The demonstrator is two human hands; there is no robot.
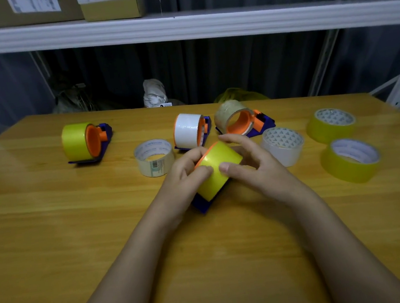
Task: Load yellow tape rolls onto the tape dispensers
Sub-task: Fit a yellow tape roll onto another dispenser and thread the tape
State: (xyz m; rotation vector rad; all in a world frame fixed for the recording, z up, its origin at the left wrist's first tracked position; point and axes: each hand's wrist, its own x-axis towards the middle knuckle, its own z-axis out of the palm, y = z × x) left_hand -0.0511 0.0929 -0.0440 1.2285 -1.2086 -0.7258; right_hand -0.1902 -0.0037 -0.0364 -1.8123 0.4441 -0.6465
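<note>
A yellow tape roll [218, 168] sits on a dispenser with an orange hub and a blue base [202, 205] at the middle of the wooden table [49, 223]. My left hand [186, 172] grips the roll's left side, thumb on its face. My right hand [249, 160] holds its right side, thumb pressed beside the left one. Two loose yellow rolls [330, 124] [350, 159] lie flat at the right. Another dispenser [84, 142] at the far left carries a yellow roll.
A dispenser with a white roll [189, 130] and one with a clear roll [238, 117] stand behind my hands. A loose clear roll [154, 157] and a white roll [283, 145] lie nearby. A shelf with cardboard boxes [111, 2] hangs above the far edge.
</note>
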